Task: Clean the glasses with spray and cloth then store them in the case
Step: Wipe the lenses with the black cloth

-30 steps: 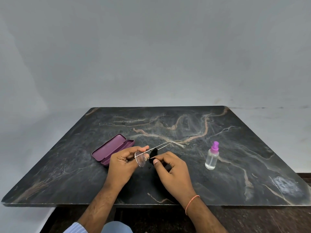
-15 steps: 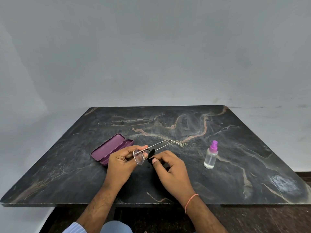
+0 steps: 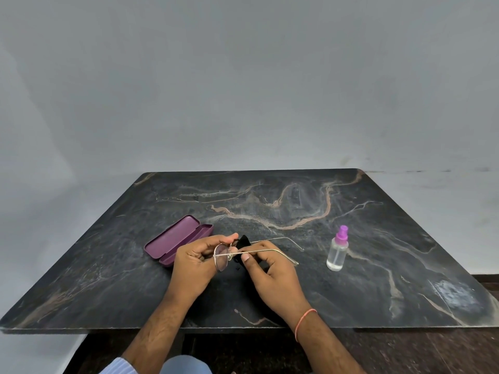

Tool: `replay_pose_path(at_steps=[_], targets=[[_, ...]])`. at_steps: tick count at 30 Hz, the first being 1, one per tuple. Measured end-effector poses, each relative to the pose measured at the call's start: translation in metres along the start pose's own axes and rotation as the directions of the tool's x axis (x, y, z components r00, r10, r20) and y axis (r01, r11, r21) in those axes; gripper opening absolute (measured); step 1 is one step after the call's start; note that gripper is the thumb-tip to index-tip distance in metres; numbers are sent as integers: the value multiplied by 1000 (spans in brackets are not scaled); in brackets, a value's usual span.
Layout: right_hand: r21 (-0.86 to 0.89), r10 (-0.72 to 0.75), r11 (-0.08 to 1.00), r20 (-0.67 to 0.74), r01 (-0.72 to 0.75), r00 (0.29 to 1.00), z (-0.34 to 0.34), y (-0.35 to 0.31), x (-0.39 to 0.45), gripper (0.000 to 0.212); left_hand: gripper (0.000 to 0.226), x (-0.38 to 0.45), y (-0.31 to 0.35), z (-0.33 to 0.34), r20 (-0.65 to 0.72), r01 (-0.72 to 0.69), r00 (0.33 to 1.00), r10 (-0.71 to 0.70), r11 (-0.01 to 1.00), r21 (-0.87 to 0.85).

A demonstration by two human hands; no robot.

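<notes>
The left hand [image 3: 198, 263] is holding the glasses [image 3: 224, 257] by the frame, with the fingers curled around one lens. The right hand [image 3: 272, 273] is pinching a black cloth [image 3: 243, 242] against the other lens, and its thumb is lying across the near temple arm. Both temple arms are pointing away to the right of the hands. The purple case [image 3: 175, 238] is lying open just beyond the left hand. The spray bottle [image 3: 337, 252] is standing upright to the right of the right hand, on the dark marble table [image 3: 378, 292]. An orange band [image 3: 303, 321] is sitting on the right wrist.
</notes>
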State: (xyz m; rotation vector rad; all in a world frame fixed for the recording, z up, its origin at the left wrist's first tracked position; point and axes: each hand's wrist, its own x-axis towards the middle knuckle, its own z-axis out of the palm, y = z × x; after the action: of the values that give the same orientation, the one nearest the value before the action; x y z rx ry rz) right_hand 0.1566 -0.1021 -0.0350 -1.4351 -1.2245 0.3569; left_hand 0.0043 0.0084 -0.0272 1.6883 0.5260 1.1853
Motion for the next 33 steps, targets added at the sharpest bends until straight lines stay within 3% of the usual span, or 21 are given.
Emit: replay_pose_path(at_steps=[11, 15, 21, 29, 33], targets=[[-66, 89, 993, -92, -95, 992, 0, 5, 3, 15, 30, -2, 4, 4, -29, 15, 999, -16, 1000, -17], [-29, 97, 995, -55, -99, 994, -1, 4, 1, 13, 31, -2, 6, 4, -21, -2, 1000, 2, 1000, -1], [-104, 132, 983, -153, -148, 979, 1, 6, 5, 8, 30, -3, 3, 4, 18, 32, 999, -32, 999, -42], [64, 64, 996, -28, -62, 998, -2, 6, 2, 13, 31, -4, 6, 5, 24, 34, 999, -33, 998, -52], [25, 91, 996, -68, -90, 994, -1, 10, 3, 11, 30, -4, 4, 4, 41, 40, 998, -38, 998, -50]])
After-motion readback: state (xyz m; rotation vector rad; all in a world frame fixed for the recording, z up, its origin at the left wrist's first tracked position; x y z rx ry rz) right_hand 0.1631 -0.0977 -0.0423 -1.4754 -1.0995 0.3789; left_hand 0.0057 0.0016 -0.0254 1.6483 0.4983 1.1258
